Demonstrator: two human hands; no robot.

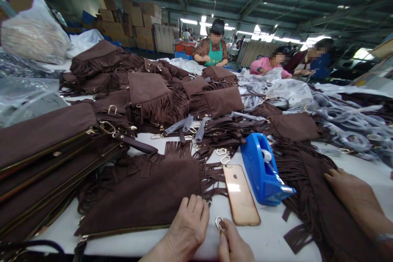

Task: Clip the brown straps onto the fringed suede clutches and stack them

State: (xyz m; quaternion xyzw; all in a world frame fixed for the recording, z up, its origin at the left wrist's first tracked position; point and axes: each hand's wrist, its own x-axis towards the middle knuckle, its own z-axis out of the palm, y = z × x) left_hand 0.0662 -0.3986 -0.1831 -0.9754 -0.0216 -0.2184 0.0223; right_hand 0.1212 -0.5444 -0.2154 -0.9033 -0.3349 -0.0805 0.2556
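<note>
My left hand (187,229) rests at the near edge of a brown suede fringed bag (144,196), its fingers curled. Its thumb (231,243) presses a small metal ring (219,223) against the white table. My right hand (357,200) lies flat with its fingers stretched out on another brown fringed piece (319,213) at the right. Between my hands lie a gold phone (241,196), face down, and a blue tape dispenser (260,168).
A stack of brown zip bags (46,151) fills the left side. Heaps of fringed bags (153,94), straps and metal clasps (221,131) cover the middle. Clear plastic bags (346,123) lie at the right. Three people work at the far end, with cardboard boxes (132,20) behind.
</note>
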